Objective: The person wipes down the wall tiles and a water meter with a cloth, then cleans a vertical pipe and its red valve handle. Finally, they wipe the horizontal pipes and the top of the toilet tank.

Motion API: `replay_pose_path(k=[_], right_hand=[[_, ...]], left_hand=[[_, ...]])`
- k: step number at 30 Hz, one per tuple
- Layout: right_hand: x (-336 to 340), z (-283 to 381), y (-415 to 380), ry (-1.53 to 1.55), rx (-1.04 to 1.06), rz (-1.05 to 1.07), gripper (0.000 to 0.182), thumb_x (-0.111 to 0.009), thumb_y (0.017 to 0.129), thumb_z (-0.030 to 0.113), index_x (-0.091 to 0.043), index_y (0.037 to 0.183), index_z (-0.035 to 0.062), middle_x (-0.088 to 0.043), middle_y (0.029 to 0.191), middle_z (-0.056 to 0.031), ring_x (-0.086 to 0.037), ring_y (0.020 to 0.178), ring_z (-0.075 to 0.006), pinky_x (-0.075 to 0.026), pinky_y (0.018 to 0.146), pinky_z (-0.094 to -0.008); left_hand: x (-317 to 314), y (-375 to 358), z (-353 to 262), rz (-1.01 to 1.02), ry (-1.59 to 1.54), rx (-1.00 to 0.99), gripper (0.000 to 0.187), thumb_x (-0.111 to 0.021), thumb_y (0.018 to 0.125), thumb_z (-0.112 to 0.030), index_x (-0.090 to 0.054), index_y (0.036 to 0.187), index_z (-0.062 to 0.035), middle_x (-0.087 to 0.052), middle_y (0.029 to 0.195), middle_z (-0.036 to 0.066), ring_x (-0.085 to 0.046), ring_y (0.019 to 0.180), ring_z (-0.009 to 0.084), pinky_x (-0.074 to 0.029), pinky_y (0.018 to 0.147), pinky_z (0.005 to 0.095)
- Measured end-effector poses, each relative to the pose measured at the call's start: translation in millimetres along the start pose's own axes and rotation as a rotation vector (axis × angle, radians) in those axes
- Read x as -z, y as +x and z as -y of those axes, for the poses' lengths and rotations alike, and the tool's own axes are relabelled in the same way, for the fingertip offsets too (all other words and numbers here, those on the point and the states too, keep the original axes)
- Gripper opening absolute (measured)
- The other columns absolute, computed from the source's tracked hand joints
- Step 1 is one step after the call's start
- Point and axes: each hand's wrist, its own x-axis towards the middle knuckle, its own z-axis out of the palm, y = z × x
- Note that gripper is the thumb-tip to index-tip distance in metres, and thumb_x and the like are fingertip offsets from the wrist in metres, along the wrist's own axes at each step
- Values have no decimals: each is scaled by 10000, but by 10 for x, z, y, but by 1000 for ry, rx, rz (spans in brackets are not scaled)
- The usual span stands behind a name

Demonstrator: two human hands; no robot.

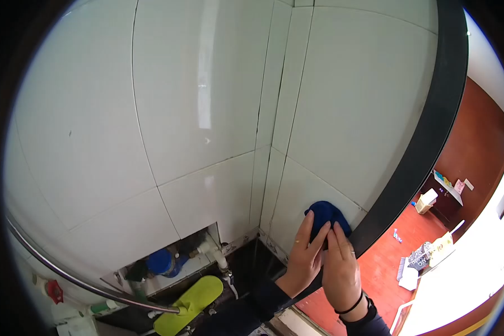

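Note:
A dark blue cloth is pressed against the white tiled wall, low down beside the dark door frame. My left hand holds it there from the left, its fingers stretched upward over the lower part. Close alongside, my right hand presses on the same cloth with its fingers together. A black band circles the right wrist. My fingers and palms hide part of the cloth.
At lower left is a yellow-green mop head or paddle on a curved metal pole. A wall recess holds a blue fitting and white pipes. A red valve handle is nearby. Beyond the frame lies a red floor.

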Motion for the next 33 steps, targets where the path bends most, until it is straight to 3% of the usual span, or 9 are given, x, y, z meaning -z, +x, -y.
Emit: replay_pose_path(k=[6,9,12,15,18,24,27,33], right_hand=[[-223,-27,-327,161,-46,67,542,-553,801,-78,-438,1331,-98,-431,1375,-320,-501,1233,-440,-523,924,-405],[-352,-15,-525,197,-62,137,560,-530,811,-84,-405,1357,-93,-389,1399,-335,-475,1252,-458,-523,925,-408],[-533,-78,-750,236,-68,195,576,-513,819,-73,-376,1379,-83,-357,1416,-343,-457,1262,-472,-522,926,-409],[-678,-115,-892,262,-52,238,617,-525,817,-53,-334,1402,-90,-337,1429,-340,-423,1290,-473,-499,959,-415],[-803,-140,-1000,300,-55,283,645,-524,823,-50,-290,1423,-92,-317,1449,-331,-404,1307,-467,-477,986,-415],[-1114,-230,-1272,305,-37,386,661,-500,832,-21,-242,1434,-110,-306,1462,-317,-380,1328,-456,-445,1025,-406],[-1268,-288,-1417,329,-41,413,624,-498,849,-13,-270,1422,-108,-333,1450,-317,-416,1304,-443,-448,1020,-404],[-1599,-374,-1641,358,-43,444,528,-486,905,45,-341,1397,-78,-394,1411,-323,-477,1249,-436,-449,1009,-412]], left_hand=[[-144,-414,15,8,-52,236,478,-622,864,-8,-553,1332,-76,-364,1458,223,-438,1275,370,-409,1038,394],[-223,-721,79,30,-107,351,398,-594,915,-76,-554,1307,-23,-347,1457,179,-475,1256,301,-439,998,347],[-262,-944,114,67,-22,357,360,-561,944,-105,-549,1291,-12,-272,1491,176,-397,1321,305,-398,1049,364],[-339,-1143,139,-6,-185,492,359,-554,941,-95,-533,1289,-10,-311,1462,188,-308,1381,328,-338,1104,382],[-425,-1415,318,18,-36,438,389,-549,951,-129,-522,1318,-1,-273,1492,207,-412,1320,329,-406,1052,371],[-496,-1915,545,111,52,475,407,-528,940,-103,-490,1330,9,-277,1500,220,-347,1375,349,-391,1068,382],[-517,-2076,583,153,123,475,399,-515,920,-73,-471,1306,16,-481,1312,169,-268,1396,358,-264,1159,420],[-535,-2377,590,41,-175,843,461,-520,931,-132,-432,1367,-7,-407,1419,162,-243,1423,320,-226,1171,385]])
